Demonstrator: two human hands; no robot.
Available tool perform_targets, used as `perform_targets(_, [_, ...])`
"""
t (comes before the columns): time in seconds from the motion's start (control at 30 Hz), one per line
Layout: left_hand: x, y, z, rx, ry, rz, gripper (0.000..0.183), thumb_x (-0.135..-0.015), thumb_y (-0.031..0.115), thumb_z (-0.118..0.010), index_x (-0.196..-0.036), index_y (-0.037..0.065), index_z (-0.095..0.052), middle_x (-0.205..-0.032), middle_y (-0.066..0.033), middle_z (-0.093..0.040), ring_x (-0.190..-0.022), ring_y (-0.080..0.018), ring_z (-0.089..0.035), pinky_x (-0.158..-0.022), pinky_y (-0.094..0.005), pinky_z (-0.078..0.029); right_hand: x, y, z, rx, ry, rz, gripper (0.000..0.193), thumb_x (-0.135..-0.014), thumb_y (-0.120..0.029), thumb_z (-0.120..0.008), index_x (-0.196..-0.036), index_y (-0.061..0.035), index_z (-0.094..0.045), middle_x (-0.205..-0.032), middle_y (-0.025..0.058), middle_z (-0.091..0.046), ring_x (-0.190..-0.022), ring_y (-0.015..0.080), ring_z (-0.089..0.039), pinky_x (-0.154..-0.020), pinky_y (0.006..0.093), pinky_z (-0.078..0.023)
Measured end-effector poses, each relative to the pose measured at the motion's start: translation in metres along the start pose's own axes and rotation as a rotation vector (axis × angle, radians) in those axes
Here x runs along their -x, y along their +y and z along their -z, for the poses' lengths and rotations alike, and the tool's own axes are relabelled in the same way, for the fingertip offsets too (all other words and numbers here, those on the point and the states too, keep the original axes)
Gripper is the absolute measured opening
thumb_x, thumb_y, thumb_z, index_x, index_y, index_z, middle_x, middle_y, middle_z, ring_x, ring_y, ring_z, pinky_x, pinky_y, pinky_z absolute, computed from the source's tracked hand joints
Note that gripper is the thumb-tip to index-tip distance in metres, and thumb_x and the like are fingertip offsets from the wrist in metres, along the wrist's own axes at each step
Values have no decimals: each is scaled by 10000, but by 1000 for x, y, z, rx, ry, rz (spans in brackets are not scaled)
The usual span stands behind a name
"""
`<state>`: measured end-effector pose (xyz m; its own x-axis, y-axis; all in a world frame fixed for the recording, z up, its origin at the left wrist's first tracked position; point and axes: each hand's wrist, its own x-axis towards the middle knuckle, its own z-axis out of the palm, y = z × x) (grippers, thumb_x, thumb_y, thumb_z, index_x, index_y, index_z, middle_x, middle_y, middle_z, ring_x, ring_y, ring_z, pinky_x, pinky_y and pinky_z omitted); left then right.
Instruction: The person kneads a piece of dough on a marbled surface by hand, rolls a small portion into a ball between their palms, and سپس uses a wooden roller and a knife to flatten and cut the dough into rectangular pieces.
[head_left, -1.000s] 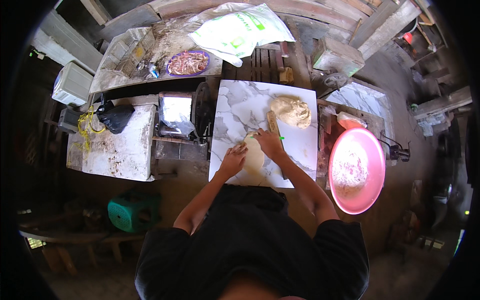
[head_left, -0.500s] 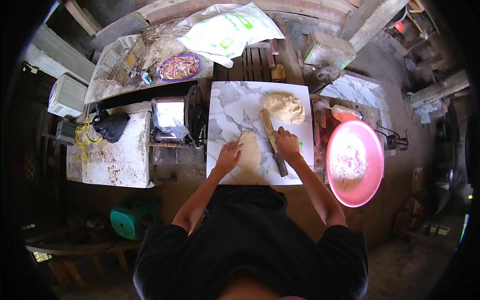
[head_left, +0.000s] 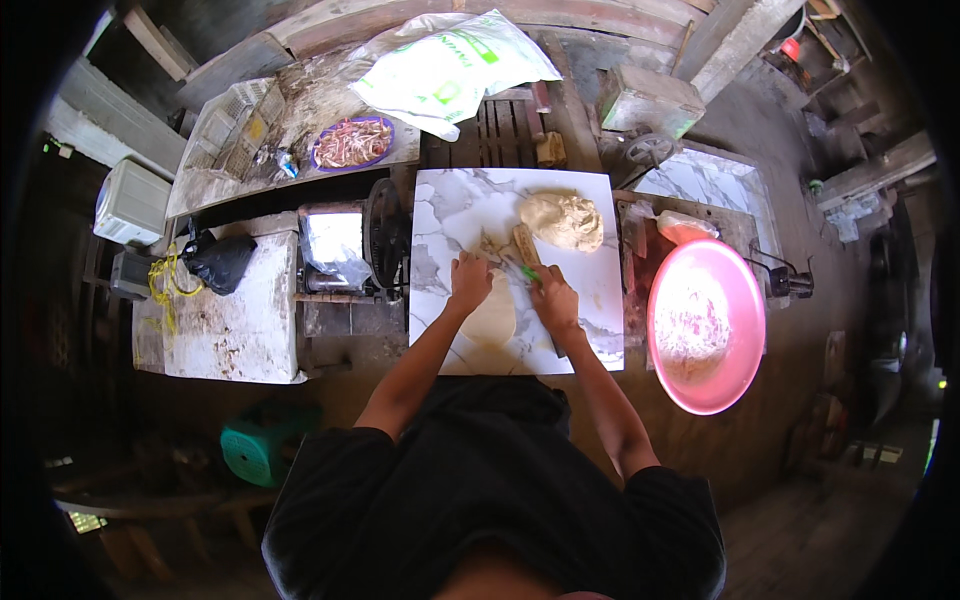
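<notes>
A flattened piece of pale dough (head_left: 490,318) lies on the marble-patterned board (head_left: 440,215) in front of me. My left hand (head_left: 470,283) is at its upper left edge, fingers bent over the far end. My right hand (head_left: 553,298) is closed around a small green-handled tool (head_left: 530,272), whose working end I cannot make out clearly. Under and beside that hand runs a long wooden stick (head_left: 525,243), lying slantwise. Beyond the dough piece is a small greyish-brown patch. A larger lump of dough (head_left: 562,220) sits at the board's far right.
To the right stands a pink basin (head_left: 735,345) with white flour-like contents. A hand-cranked machine with a black wheel (head_left: 384,235) is left of the board. Farther back are a purple-rimmed plate (head_left: 316,160), a white sack (head_left: 455,75) and a plastic crate (head_left: 235,130). A green stool (head_left: 245,452) stands lower left.
My left hand has moved away from me, to the dough's far end. My right hand has shifted left and nearer, with the green-handled tool; the stick's near end is now mostly covered.
</notes>
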<state>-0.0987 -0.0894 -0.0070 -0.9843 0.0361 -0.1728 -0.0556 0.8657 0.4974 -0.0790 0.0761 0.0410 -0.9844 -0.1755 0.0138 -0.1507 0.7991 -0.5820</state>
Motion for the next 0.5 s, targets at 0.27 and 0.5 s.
perform_targets(0.27, [0, -16, 16, 747, 305, -111, 119, -771, 130, -575, -814, 34, -520, -787, -86, -576, -665, -143, -560, -554, -235, -410, 14, 4, 4, -78, 164, -135, 247, -747, -100, -517, -993, -119, -513, -873, 118, -527, -739, 324, -541, -624, 407, -443])
perform_targets(0.5, [48, -35, -4, 1139, 230, 107, 160, -788, 118, -554, -865, -15, -510, -805, -87, -579, -700, -113, -550, -608, -224, -431, 48, 12, 10, -219, 309, -367, 262, -727, -40, -509, -988, -19, -526, -868, 170, -537, -745, 318, -537, -659, 377, -432])
